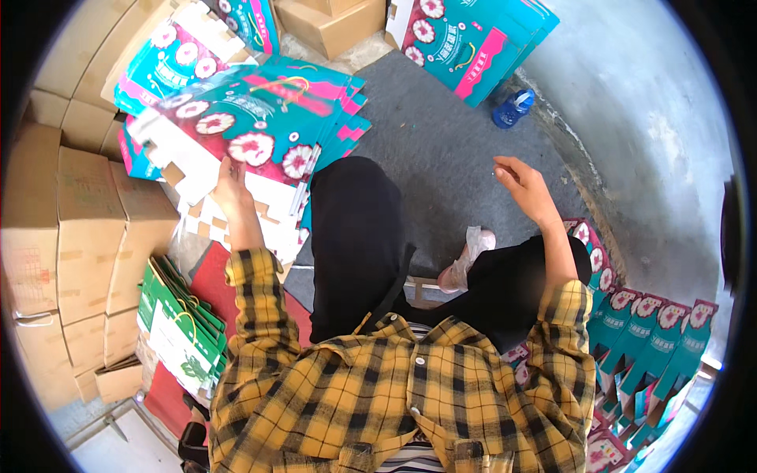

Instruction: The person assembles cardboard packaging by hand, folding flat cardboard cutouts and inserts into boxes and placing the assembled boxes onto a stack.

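At the left, my left hand (230,191) grips the near white edge of a flattened teal and magenta gift carton (252,147) printed with round white fruit slices. The carton is tilted and partly blurred, lying over a stack of similar flat cartons (352,126); a yellow cord handle (296,85) shows near its far side. How many sheets my left fingers hold is hidden. To the right, my right hand (524,189) hovers in the air above my knee, its fingers stretched and the thumb apart, with nothing in it.
Brown cardboard boxes (88,229) are stacked along the left. Green bags (185,323) lean below them. More flat teal cartons (477,47) stand by the wall, near a blue bottle (512,109). Folded teal cartons (646,339) stand in rows at the lower right.
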A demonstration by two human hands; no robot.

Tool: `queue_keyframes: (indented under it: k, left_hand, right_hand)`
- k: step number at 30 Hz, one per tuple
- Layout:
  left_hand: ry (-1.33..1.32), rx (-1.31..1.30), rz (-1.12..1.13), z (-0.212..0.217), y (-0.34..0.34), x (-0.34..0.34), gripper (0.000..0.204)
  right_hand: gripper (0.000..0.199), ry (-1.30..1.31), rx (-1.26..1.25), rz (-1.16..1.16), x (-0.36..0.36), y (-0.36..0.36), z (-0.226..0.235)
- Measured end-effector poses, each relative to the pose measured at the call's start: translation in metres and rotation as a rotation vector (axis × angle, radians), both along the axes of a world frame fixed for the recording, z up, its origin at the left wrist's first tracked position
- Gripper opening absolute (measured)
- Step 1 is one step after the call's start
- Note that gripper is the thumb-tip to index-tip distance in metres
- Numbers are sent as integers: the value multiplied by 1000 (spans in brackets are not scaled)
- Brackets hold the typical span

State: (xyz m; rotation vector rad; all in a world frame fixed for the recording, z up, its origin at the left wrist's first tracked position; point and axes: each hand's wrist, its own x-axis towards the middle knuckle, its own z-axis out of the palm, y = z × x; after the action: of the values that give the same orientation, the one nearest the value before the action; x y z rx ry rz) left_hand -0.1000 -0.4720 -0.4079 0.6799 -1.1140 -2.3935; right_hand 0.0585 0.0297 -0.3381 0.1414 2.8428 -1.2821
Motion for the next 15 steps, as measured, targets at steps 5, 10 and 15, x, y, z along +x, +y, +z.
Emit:
queue_keyframes:
  k: [5, 10, 15]
  left_hand:
    - [63, -724, -55, 63, 51, 39, 24]
    - [375, -1195, -180, 119, 79, 39, 23]
    - [390, -1176, -461, 143, 135, 26, 20]
  right_hand:
    - [28, 95, 7, -12, 1, 3, -11]
    - [29, 173, 52, -46, 1, 12, -17]
    - [30, 338, 38, -240, -4, 30, -29]
